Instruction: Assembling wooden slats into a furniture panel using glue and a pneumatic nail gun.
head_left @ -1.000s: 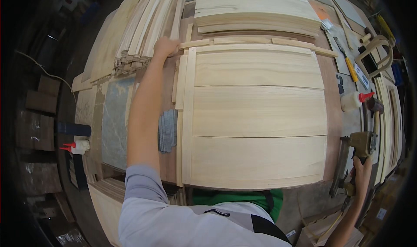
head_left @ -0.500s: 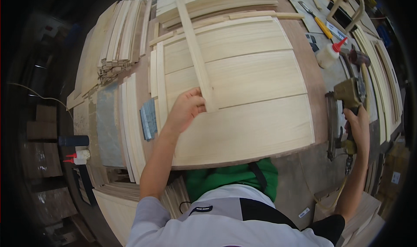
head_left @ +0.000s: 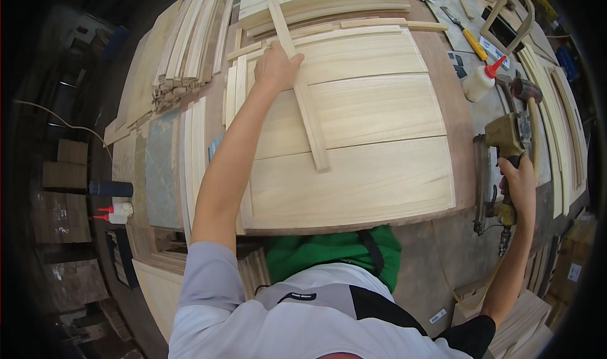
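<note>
My left hand [head_left: 276, 68] is closed round the upper part of a long pale wooden strip [head_left: 310, 125]. The strip lies slantwise over a wide panel of pale boards [head_left: 373, 185], its near end over the nearest board and its far end over a stack of boards [head_left: 329, 8]. Out to the right, my right hand [head_left: 521, 183] grips the handle of a bronze-coloured nail gun [head_left: 502, 134], held upright beside the bench's right edge. An air hose hangs from its lower end. The palm side of my left hand is hidden.
Bundled wooden slats [head_left: 188, 40] lie at the far left. On the right are a glue bottle [head_left: 482, 81] with a red tip, a mallet [head_left: 527, 90], a yellow-handled chisel [head_left: 473, 43] and a wooden frame saw [head_left: 509, 18]. More glue bottles [head_left: 119, 213] stand at the left edge.
My left hand has moved away from me along the strip, from its near end to its upper part. The near end has shifted slightly right and nearer. My right hand still holds the nail gun.
</note>
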Motion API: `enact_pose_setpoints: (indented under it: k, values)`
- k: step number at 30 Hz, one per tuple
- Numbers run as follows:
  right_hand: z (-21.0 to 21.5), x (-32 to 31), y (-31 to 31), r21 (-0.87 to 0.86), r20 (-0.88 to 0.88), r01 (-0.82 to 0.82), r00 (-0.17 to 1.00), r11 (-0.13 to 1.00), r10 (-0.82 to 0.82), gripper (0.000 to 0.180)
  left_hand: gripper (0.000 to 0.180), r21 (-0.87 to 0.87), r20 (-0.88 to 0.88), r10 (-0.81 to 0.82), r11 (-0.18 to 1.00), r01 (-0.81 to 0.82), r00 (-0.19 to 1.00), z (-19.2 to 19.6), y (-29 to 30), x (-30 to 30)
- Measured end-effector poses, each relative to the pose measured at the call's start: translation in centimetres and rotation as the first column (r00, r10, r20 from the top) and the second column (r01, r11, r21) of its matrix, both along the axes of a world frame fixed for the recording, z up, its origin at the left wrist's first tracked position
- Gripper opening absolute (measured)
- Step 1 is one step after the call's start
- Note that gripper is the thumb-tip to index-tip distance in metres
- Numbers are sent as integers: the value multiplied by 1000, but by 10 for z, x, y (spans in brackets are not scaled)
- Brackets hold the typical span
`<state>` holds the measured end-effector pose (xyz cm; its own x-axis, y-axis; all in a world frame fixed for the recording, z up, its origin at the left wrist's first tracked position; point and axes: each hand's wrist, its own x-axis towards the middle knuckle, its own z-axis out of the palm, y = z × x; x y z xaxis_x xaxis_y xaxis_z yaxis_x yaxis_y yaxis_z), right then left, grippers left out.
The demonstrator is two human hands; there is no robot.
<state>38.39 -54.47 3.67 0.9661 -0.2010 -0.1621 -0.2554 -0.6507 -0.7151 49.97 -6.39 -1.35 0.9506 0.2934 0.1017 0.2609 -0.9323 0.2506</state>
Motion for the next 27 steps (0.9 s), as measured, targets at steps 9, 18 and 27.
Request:
enact_pose_setpoints:
  k: [9,18,27]
  values:
    - [4,-3,-2,-15,-3,13,1000,1000,-13,28,56,-145,190,-242,952,271,951,7,-67,1]
    - [6,0,0,19,4,10,1000,1000,-10,31,51,-242,214,-437,843,481,874,-25,-240,13]
    - [6,1,-2,31,-38,26,999,999,-25,30,49,-314,108,-461,825,471,881,-43,-265,21]
